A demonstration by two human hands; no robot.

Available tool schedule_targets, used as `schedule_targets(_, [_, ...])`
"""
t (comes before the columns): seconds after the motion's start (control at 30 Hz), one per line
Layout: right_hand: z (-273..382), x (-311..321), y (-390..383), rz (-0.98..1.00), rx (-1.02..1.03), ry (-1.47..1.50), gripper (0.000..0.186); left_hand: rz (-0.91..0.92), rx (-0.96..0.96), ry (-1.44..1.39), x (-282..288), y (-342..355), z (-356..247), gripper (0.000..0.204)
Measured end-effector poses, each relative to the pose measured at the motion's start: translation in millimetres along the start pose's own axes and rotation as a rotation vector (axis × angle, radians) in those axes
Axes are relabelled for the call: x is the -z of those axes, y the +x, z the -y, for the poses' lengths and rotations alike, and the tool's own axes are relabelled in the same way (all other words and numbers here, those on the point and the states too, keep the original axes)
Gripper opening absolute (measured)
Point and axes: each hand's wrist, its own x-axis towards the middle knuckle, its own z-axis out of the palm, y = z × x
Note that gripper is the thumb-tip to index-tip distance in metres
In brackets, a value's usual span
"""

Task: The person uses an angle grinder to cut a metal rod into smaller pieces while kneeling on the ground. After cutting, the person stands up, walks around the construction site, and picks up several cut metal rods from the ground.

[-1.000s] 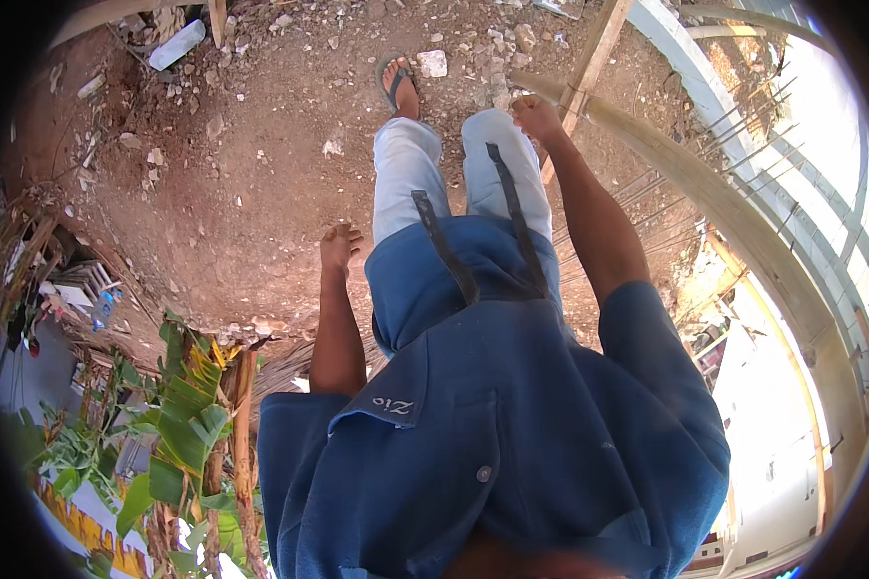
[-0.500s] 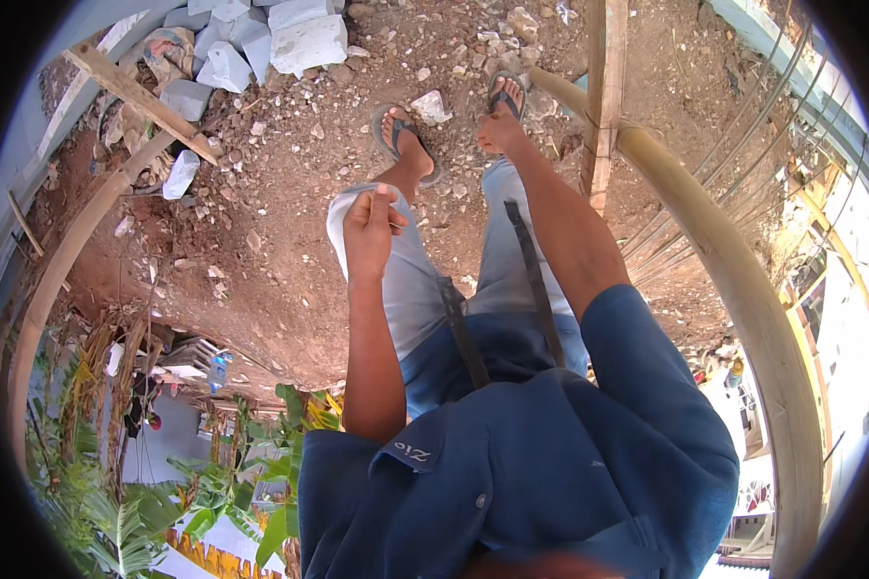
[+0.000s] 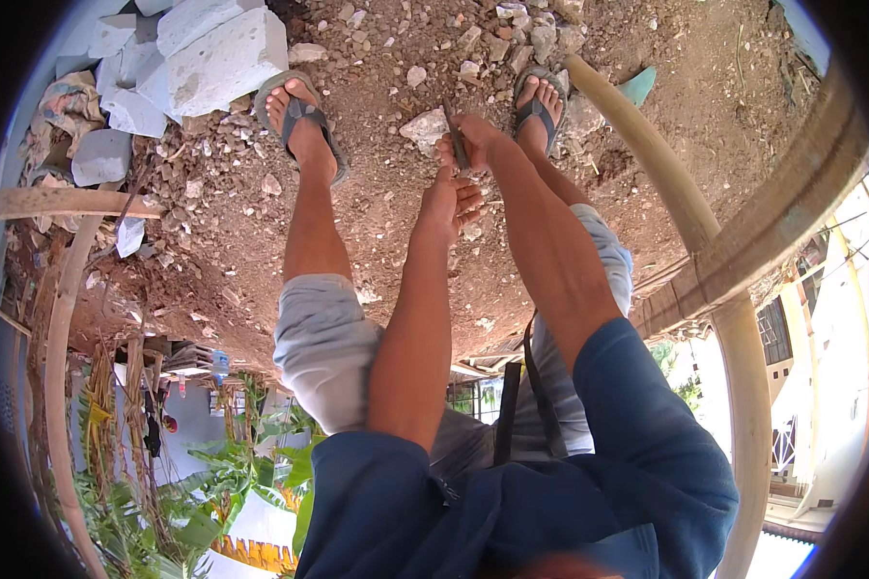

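Over open dirt (image 3: 377,145) between feet (image 3: 302,125), right grip (image 3: 480,141) round dark bar (image 3: 454,133), left grip (image 3: 443,205) half-open

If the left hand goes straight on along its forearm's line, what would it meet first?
The left hand would probably meet the dark, narrow object held in the right hand; depth is unclear, and they may already touch.
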Motion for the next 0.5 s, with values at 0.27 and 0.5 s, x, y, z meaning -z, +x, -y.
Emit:
schedule_targets(0.27, [-2.5,6.2,14.1,0.282,-0.212,0.541,0.033,0.067,-0.137,-0.789,-16.2,83.2,-12.5,0.046])
schedule_targets(0.5, [17.8,-16.2,21.1,-0.047,-0.082,0.226,0.032,0.035,-0.180,-0.840,-27.0,108.3,-19.2,0.027])
